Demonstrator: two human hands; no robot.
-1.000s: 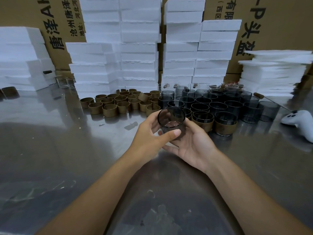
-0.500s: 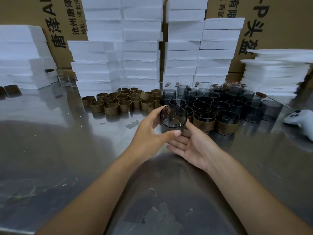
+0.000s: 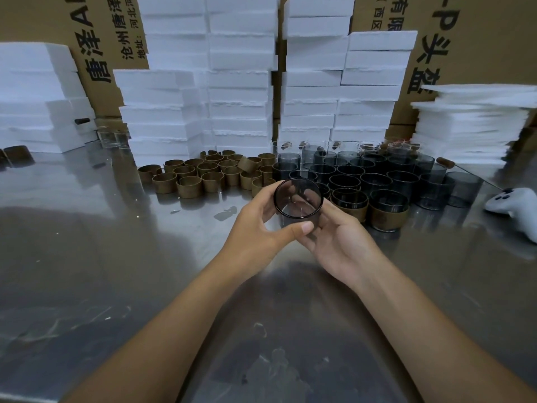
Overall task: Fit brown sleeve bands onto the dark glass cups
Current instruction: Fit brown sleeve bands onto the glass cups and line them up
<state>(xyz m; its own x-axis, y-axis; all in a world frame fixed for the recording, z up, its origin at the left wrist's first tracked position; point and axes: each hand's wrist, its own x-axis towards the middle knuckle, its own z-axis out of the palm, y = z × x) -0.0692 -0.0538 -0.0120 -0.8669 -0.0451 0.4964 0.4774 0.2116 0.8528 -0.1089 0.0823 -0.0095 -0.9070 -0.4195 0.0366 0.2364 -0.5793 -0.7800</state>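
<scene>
Tabletop (image 3: 101,257) — left hand (image 3: 255,228), right hand (image 3: 343,245) grip tilted cup (image 3: 299,199).

White foam slabs (image 3: 241,82) stacked beyond the fingers (image 3: 302,229); printed cardboard cartons (image 3: 479,39) behind them. White controller (image 3: 514,207) far right of fingers, on steel surface (image 3: 116,257).

Shiny steel counter (image 3: 87,271), dull reflections across it. Behind, stacked white foam blocks (image 3: 241,82) against brown cardboard boxes (image 3: 479,39) printed with black characters. Soft, even light.

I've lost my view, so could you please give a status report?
Left hand, right hand both gripping one dark glass cup. No band visible on it. Loose brown bands beyond, nothing between.
</scene>
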